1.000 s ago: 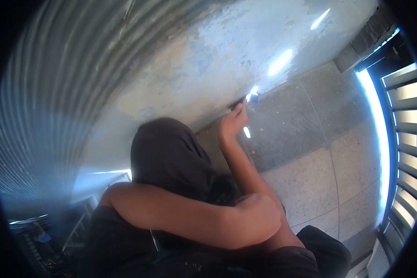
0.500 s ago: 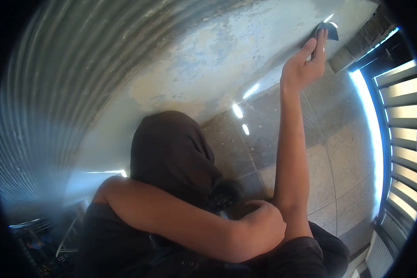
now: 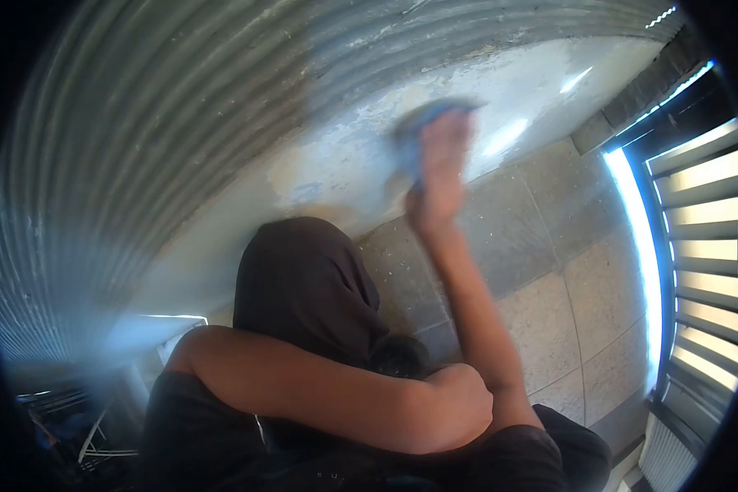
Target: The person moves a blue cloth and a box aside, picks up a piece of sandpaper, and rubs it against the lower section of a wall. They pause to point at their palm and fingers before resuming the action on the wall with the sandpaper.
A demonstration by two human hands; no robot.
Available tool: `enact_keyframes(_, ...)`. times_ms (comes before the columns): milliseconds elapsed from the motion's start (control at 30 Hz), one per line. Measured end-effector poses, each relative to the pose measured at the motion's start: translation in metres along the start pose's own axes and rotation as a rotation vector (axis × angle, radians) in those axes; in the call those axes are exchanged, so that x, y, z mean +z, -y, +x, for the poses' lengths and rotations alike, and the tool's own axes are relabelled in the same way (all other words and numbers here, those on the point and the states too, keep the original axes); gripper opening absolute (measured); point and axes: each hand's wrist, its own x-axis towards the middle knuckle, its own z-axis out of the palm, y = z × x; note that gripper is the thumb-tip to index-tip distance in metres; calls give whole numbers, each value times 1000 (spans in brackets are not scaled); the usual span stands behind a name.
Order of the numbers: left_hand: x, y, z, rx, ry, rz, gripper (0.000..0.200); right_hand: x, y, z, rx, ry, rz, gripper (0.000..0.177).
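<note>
Blurred by motion, my right hand [image 3: 443,168] holds a dark bluish sheet [image 3: 455,107] flat against the patchy, pale lower wall [image 3: 344,160]. Its fingers lie over the sheet, which shows only at their edges. My left hand [image 3: 461,403] is curled closed beside my right elbow, at the bottom centre. The undersides of its fingers are hidden, so anything in them cannot be made out. Dark brown cloth [image 3: 303,287] covers a rounded form, perhaps my knee, left of the right forearm. A dark round object [image 3: 400,357] is just above my left wrist.
Corrugated metal sheeting [image 3: 180,107] rises above the pale wall. Grey floor tiles [image 3: 541,328] lie right of my forearm. A slatted gate [image 3: 709,262] lets in bright light at the right. A white-edged surface [image 3: 172,318] and thin metal frames [image 3: 102,447] are at the lower left.
My right hand has moved left and down along the wall with the sheet, and its forearm now leans left. My left hand stays closed near the elbow. The view has shifted slightly.
</note>
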Motion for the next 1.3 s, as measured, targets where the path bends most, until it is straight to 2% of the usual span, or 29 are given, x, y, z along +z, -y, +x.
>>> enact_keyframes(33, -3, 2, -1, 64, 53, -106, 16, 2, 15, -15, -54, 117, 47, 45)
enact_keyframes(133, -14, 1, -6, 40, 90, -58, 15, -5, 23, -11, -85, 184, 73, 47)
enact_keyframes(200, -8, 0, -6, 42, 80, -68, 15, 3, -16, 6, -150, 63, 93, 48)
enact_keyframes(267, -3, 2, -8, 36, 65, -90, 15, -12, -41, 59, -123, -120, -1, 55)
enact_keyframes(300, -1, 3, -10, 39, 37, -113, 15, -24, -50, 80, 35, -154, -12, 48)
enact_keyframes(333, 0, 5, -11, 43, 7, -131, 15, -33, -43, 102, 298, -217, 20, 46)
enact_keyframes(367, 4, 7, -10, 45, 3, -131, 15, -39, -58, 109, 422, -241, 12, 47)
enact_keyframes(433, 7, 10, -9, 20, -24, -152, 14, -39, -51, 106, 350, -202, -14, 48)
enact_keyframes(467, 4, 13, -7, 25, -20, -137, 14, -29, -40, 100, 153, -196, -5, 49)
enact_keyframes(500, -1, 15, -3, 46, 82, -133, 14, -14, -27, 89, -43, -188, 3, 49)
enact_keyframes(533, -4, 16, -1, 66, 183, -137, 14, -6, -5, 70, -68, -68, 27, 50)
enact_keyframes(567, -3, 16, 0, 67, 185, -130, 14, -2, 10, 57, -91, 54, 51, 53)
enact_keyframes(600, 0, 16, 1, 79, 153, -145, 14, -2, 7, 55, -93, 48, 48, 53)
enact_keyframes(667, 2, 16, 1, 91, 122, -164, 14, -6, 1, 53, -300, 122, -5, 54)
enact_keyframes(733, -1, 13, 3, 95, 182, -121, 15, -14, -37, 72, -304, 60, -107, 52)
enact_keyframes(800, 1, 17, 0, 86, 135, -146, 16, -36, -51, 105, -73, -188, -19, 41)
enact_keyframes(867, 6, 22, -3, 79, 86, -174, 17, -58, -65, 123, 237, -172, -99, 40)
enact_keyframes(900, 8, 24, -4, 55, 66, -159, 18, -61, -62, 128, 232, -170, -99, 40)
enact_keyframes(1000, 5, 27, -1, 41, 71, -131, 20, -51, -50, 132, -8, -184, -80, 41)
enact_keyframes(1100, 8, 27, 1, 55, 95, -152, 21, -34, -13, 113, -121, -147, -85, 46)
enact_keyframes(1200, 11, 29, 0, 53, 106, -180, 21, -37, -3, 109, -150, -132, -138, 41)
enact_keyframes(1300, 12, 29, -3, 35, 103, -177, 22, -40, -13, 116, -135, -148, -124, 44)
